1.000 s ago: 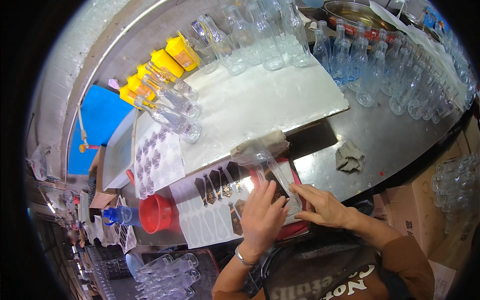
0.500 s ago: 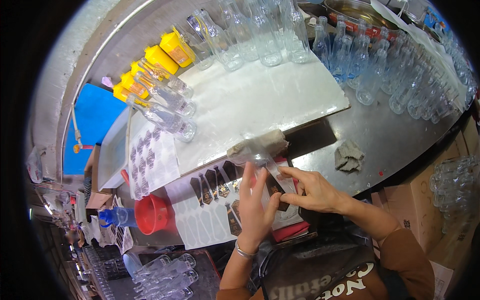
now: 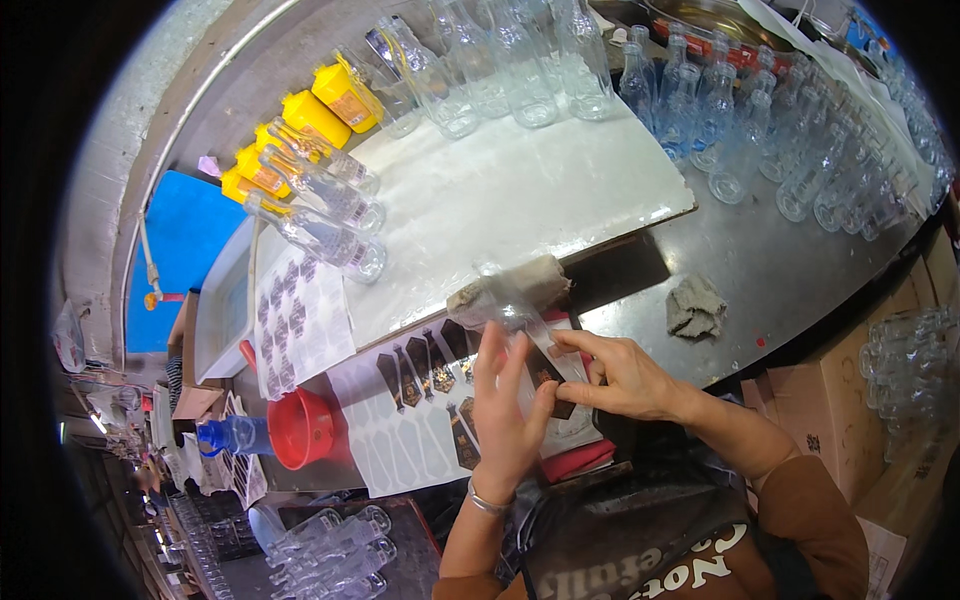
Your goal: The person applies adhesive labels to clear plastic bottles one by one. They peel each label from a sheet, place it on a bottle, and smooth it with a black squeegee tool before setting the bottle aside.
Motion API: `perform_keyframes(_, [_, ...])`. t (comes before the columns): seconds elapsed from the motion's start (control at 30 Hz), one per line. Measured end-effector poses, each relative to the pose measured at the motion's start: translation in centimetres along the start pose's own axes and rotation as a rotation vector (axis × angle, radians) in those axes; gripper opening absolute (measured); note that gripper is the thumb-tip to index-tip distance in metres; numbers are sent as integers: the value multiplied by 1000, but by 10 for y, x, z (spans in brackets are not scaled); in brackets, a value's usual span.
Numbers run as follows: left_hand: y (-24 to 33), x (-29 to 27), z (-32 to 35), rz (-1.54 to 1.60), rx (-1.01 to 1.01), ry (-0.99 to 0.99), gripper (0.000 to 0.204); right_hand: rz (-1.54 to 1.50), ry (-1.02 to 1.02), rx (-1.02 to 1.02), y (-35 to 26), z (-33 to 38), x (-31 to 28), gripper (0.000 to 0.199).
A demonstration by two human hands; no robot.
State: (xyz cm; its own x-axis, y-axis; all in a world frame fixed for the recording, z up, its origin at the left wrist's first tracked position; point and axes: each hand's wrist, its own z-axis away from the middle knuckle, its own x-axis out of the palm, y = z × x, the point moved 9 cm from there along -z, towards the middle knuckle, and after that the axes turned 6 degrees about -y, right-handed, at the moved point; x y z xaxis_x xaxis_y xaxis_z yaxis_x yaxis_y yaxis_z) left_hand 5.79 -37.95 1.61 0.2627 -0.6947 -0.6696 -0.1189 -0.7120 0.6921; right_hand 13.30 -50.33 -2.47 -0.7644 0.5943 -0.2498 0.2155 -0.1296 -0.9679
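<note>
Right in the middle, a clear glass bottle (image 3: 512, 308) is lying between the two hands, its far part resting over a rolled cloth (image 3: 545, 280) and its near part mostly hidden. A dark label (image 3: 545, 372) with gold marks is showing just between the hands, and it's looking as if it's lying against the glass.

The left hand (image 3: 508, 425) is stretching along the bottle's left side, fingers reaching forward a little apart, thumb standing away from them; blur is covering the tips, so I can't tell whether it's gripping. The right hand (image 3: 630, 380) is curling in from the other side, forefinger over the glass, thumb at the label's edge; whether those two are pinching it, I can't tell.

Beneath, red cloth (image 3: 580, 460) is poking out at the near end. To the left, a label sheet (image 3: 390, 455) is lying flat, several dark labels sitting on it beside bare outlines. A red bowl (image 3: 300, 428) is standing just past that, a blue plastic bottle (image 3: 235, 436) beside it.

Beyond the hands, a white board (image 3: 530, 190) is spreading wide: three patterned bottles (image 3: 318, 232) are standing at its left, plain bottles (image 3: 525, 80) are lining its far edge, and yellow containers (image 3: 316, 118) are sitting behind. Over to the right, a crumpled rag (image 3: 696, 306) is lying on the metal table (image 3: 780, 280), with more glass bottles (image 3: 735, 160) crowding the far side.
</note>
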Motion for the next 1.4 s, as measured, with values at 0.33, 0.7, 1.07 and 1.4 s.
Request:
perform_keyframes(0.33, [0,-2,0,-4,-32,18,62,-82,-48,40,7,1,0,67])
perform_keyframes(0.7, [-29,32,39,870,-311,-4,70,-213,-31,178,13,15,5,58])
perform_keyframes(1.07, [-29,33,37,885,-305,-4,71,-164,-17,77,9,14,7,55])
perform_keyframes(1.4, [-26,33,35,921,-297,-15,71,-174,-36,98,10,14,7,56])
